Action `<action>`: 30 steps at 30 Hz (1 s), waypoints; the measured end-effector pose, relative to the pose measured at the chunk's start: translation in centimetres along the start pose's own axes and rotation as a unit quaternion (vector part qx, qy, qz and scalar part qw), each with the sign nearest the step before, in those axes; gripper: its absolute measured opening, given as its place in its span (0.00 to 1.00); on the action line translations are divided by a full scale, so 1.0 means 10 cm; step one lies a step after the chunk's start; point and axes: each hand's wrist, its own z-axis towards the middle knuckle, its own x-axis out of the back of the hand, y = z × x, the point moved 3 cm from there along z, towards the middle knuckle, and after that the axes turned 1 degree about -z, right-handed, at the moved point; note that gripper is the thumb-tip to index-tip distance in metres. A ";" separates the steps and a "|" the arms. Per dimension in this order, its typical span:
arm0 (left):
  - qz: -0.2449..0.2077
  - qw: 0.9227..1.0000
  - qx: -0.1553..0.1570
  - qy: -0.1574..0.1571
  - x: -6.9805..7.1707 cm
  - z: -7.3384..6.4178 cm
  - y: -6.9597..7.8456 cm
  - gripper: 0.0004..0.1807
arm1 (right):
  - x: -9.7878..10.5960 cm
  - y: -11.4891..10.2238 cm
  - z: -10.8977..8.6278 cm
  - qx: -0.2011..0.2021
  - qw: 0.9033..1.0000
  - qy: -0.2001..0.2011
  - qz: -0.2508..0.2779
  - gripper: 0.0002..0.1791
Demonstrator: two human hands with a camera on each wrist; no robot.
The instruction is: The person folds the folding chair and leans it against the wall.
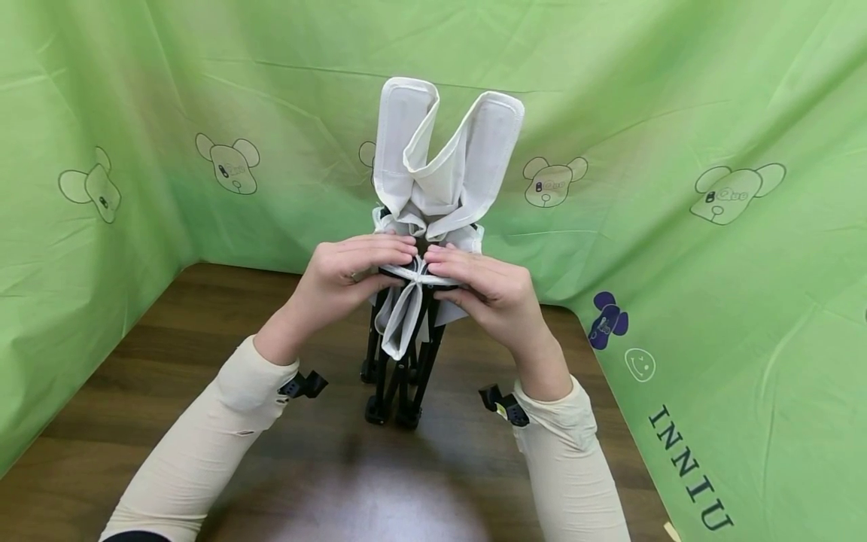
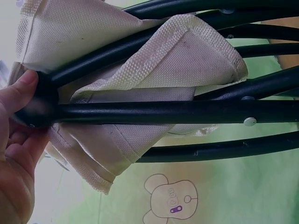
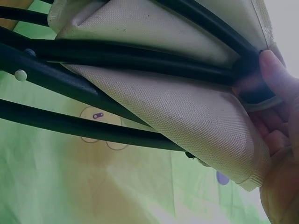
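Observation:
A folding chair (image 1: pixel 406 384) with black tube legs and off-white fabric stands folded up on the wooden surface, its seat fabric (image 1: pixel 401 324) sagging in a fold between the tubes. My left hand (image 1: pixel 355 267) grips the front left seat corner, fingers over the top and thumb underneath. On the other corner my right hand (image 1: pixel 484 282) holds the same way, close beside the left. In the left wrist view the thumb presses a round black joint (image 2: pixel 39 100) where tubes meet. The right wrist view shows a similar black joint (image 3: pixel 252 81) under the right thumb.
Behind the seat the backrest fabric (image 1: pixel 433 173) rises in a folded M shape. Green curtains (image 1: pixel 650 90) with bear-head prints hang at the back and both sides. Dark wood-grain surface (image 1: pixel 203 361) lies under the chair legs.

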 end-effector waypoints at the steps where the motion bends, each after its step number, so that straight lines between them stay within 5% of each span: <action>1: 0.001 1.000 0.000 0.000 0.00 0.00 0.00 0.21 | 0.00 0.00 0.00 0.000 1.000 0.000 -0.001 0.22; 30: 0.001 1.000 0.020 0.000 0.00 0.03 -0.03 0.21 | -0.01 0.01 -0.01 -0.003 1.000 0.009 -0.009 0.21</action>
